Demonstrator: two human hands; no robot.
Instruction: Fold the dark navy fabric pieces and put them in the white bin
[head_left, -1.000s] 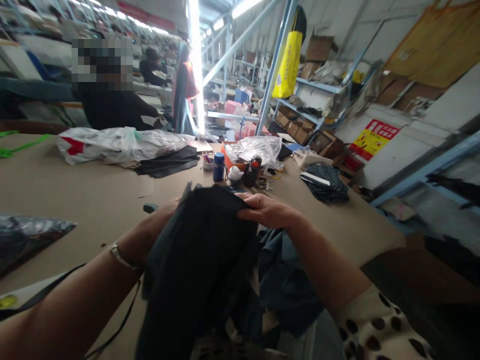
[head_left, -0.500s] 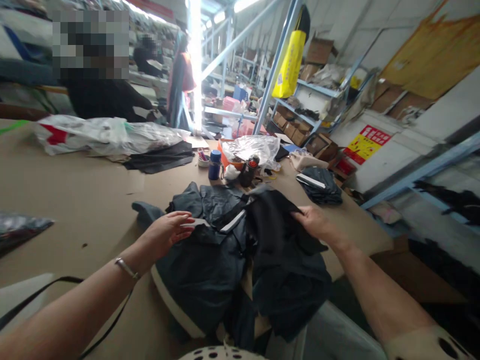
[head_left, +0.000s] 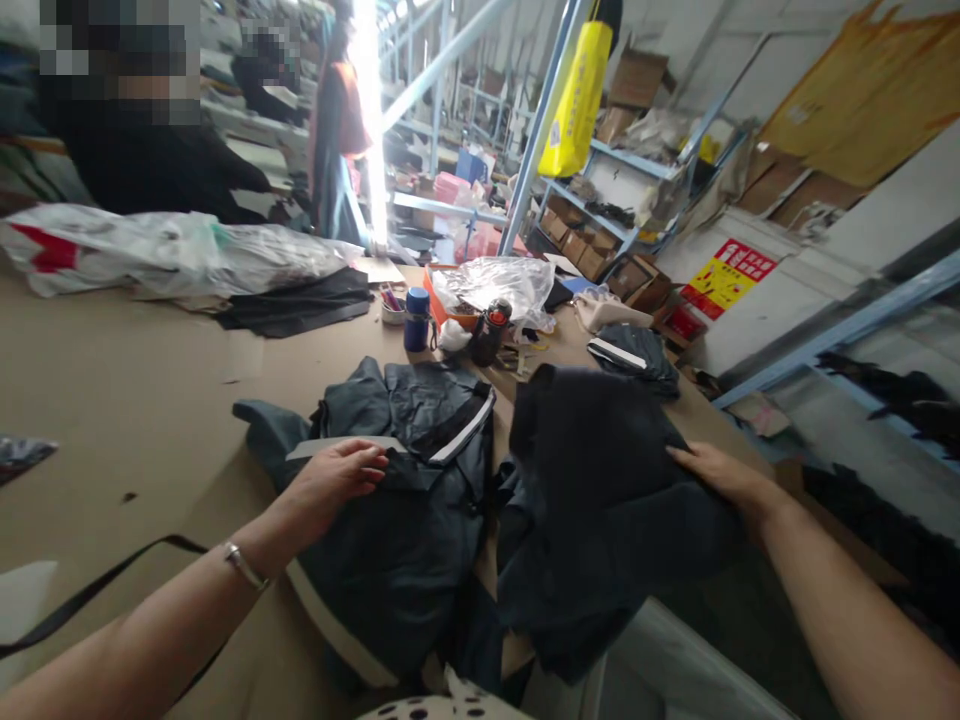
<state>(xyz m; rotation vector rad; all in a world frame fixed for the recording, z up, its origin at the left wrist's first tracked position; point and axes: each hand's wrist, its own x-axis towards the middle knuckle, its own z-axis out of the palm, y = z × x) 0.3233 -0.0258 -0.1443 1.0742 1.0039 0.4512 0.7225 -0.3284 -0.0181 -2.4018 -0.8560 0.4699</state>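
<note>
On the table lies a dark grey-green jacket (head_left: 405,540) with pale reflective strips (head_left: 465,428). My left hand (head_left: 337,488) is over its left part, beside one of these strips; its fingers are half bent and loose, and nothing shows in them. A dark piece of cloth (head_left: 592,470) stands raised over the jacket's right side. My right hand (head_left: 720,472) pinches its right edge between thumb and fingers. The cloth hides much of the jacket below it.
Behind the jacket stand a blue bottle (head_left: 417,320), a dark bottle (head_left: 491,335) and an orange tray (head_left: 442,290) under clear plastic. A folded dark garment (head_left: 637,355) lies at the right. Plastic-wrapped goods (head_left: 180,255) line the far left edge. A grey bin (head_left: 660,665) is below the front edge.
My right hand has moved right and slightly down, drawing the dark cloth out wider and flatter. My left hand has stayed near the same strip, and more of that strip shows.
</note>
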